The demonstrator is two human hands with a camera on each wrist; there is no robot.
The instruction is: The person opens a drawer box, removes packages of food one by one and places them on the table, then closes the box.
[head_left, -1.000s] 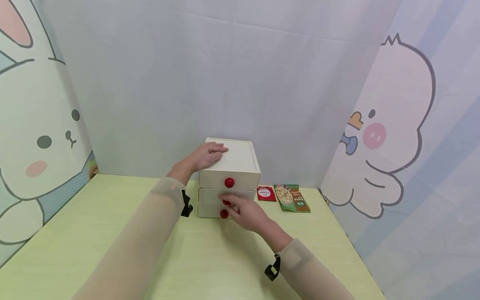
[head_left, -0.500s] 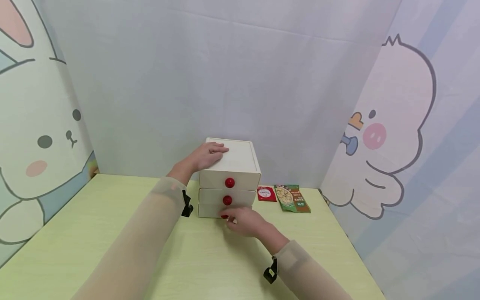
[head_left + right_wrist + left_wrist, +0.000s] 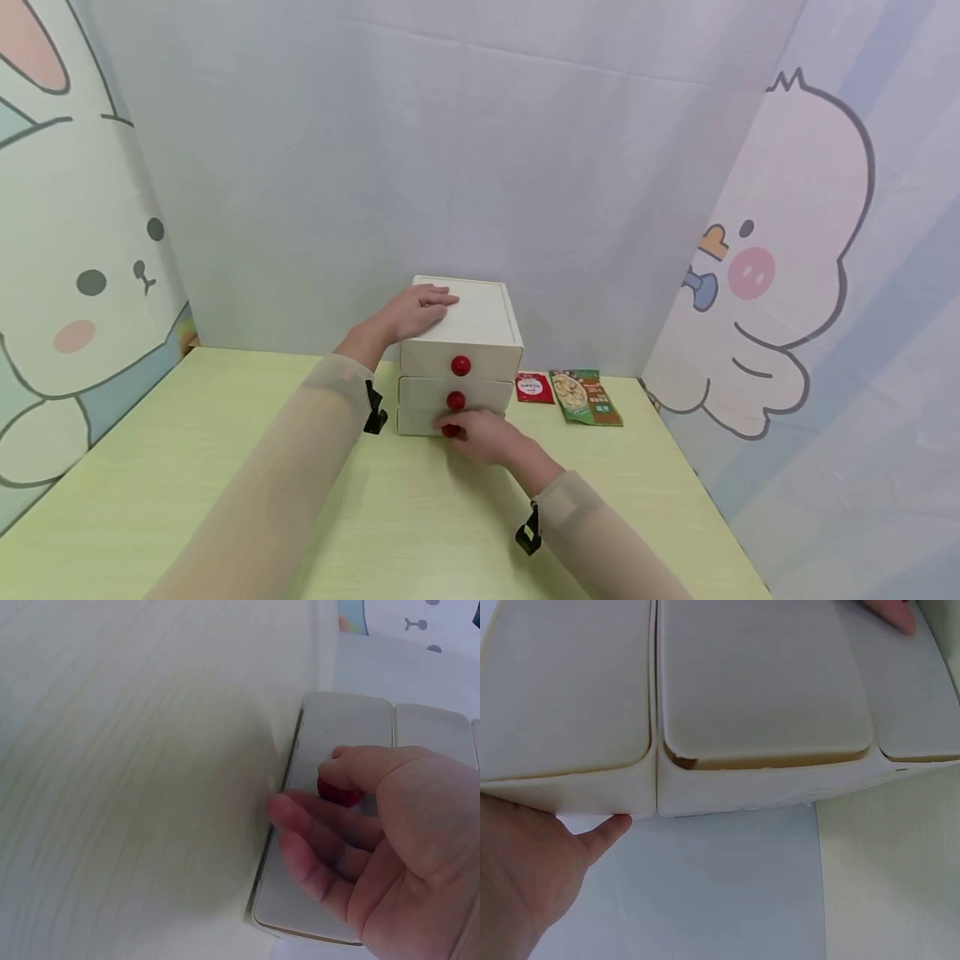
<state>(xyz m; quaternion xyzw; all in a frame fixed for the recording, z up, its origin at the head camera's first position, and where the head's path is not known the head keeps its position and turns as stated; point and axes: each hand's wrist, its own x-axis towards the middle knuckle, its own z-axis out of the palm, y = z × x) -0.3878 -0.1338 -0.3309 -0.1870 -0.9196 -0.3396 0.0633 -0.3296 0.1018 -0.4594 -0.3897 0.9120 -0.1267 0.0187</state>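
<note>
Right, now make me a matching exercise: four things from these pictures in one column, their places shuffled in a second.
1. left hand
2. right hand
3. red packet
4. green-and-brown packet

A. at the bottom red knob
B. rightmost of the four, head view
C. touching the drawer unit near its top
D. between the drawer unit and another packet

Pairs: 1-C, 2-A, 3-D, 4-B

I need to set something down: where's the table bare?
Widest: the table left of the left sleeve. Smaller: between the green packet and right sleeve. Crowded: around the drawer box, left hand on top, right hand at the bottom knob, red packet alongside.
</note>
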